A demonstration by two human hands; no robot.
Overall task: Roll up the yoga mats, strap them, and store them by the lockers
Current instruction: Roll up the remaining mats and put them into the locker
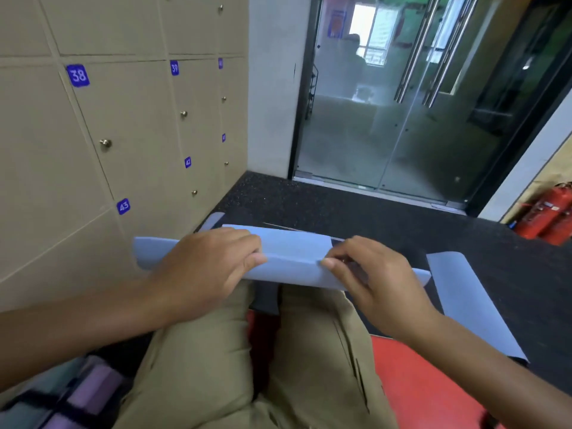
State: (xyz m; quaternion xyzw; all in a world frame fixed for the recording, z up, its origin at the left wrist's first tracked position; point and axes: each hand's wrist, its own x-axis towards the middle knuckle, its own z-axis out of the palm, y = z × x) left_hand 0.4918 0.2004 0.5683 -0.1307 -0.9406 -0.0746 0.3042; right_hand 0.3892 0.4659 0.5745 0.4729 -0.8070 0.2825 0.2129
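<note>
The lockers (123, 125) fill the wall on my left, beige doors with blue number tags and small round knobs. Away from the lockers, straight ahead, stands a glass door (402, 103), and the dark speckled floor (309, 205) runs from the lockers' foot to its sill. Far from the lockers, at the right edge, two red fire extinguishers (548, 215) lean by the wall. My khaki trousers (216, 351) take up the lower middle, knees pointing along the locker wall.

The blue yoga mat (294, 258) lies across my lap as a loose roll, one end almost reaching the lockers, while a flat tail of it trails over the floor on the side away from them. My left hand (207, 267), the one nearer the lockers, curls over the roll and grips it. My right hand (377, 283) pinches the roll's edge with bent fingers; something dark sits under them, possibly a strap, though I cannot tell.
</note>
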